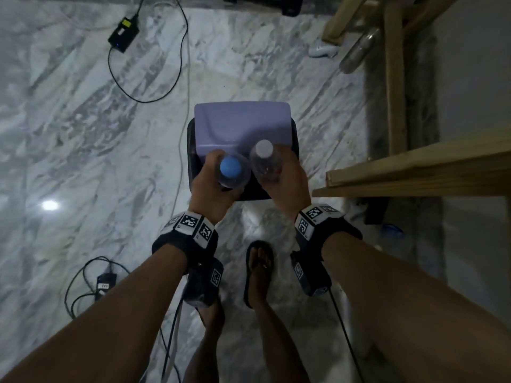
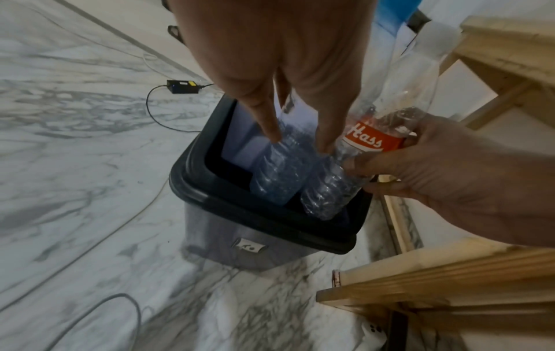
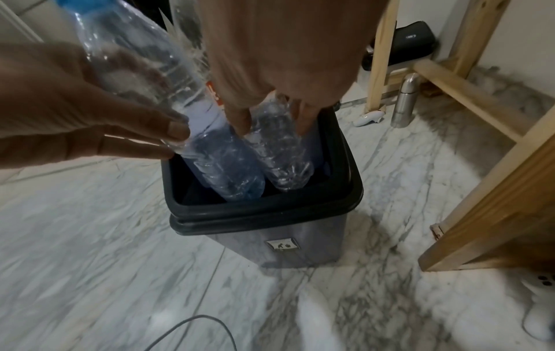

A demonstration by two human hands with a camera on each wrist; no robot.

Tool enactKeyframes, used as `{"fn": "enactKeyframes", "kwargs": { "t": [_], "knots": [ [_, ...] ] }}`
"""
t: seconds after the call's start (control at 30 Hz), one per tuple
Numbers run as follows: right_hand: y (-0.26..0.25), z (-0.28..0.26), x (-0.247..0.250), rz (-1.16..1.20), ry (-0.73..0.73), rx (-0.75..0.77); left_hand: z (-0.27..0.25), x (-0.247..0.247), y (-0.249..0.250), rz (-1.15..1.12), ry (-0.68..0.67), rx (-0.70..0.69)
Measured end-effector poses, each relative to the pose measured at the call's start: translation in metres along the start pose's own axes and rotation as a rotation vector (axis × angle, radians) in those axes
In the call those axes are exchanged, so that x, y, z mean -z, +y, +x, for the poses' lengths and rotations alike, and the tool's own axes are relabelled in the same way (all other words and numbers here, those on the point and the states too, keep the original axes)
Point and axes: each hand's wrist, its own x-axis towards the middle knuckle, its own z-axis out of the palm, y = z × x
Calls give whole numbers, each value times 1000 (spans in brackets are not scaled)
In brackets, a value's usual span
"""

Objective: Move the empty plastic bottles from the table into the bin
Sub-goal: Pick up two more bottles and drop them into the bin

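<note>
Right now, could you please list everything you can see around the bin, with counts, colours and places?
Plastic bottles: two, clear; blue-capped bottle and white-capped bottle, bases lowered into the bin mouth.
Bin: one, dark rim, grey body, lilac lid tipped open, on the floor.
Wooden table: one, pale, right of the bin.
Power adapters: two, black, one at far left, one near left.
Steel flask: one, silver, under the table.
Marble floor: white-grey.
Hands: left hand grips the blue-capped bottle; right hand grips the white-capped one.
</note>
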Motion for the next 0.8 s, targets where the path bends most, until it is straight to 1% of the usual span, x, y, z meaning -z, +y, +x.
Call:
{"fn": "enactKeyframes", "kwargs": {
  "t": [0.17, 0.3, 0.43, 0.53, 0.67, 0.8],
  "knots": [
    [29, 4, -9, -111, 11, 52, 13, -20, -27, 34, -17, 34],
    [47, 4, -18, -222, -55, 53, 22, -33, -38, 69, -74, 119],
    [50, 7, -27, -253, -80, 16, 26, -37, -40, 110, -118, 172],
    [51, 10, -31, -278, -97, 29, 34, -36, -45, 126, -167, 232],
    [52, 12, -37, -367, -66, 84, 42, -35, -53, 152, -160, 205],
    [47, 17, -47, -580, 4, 127, 47, -39, -55, 198, -124, 148]
  ]
}}
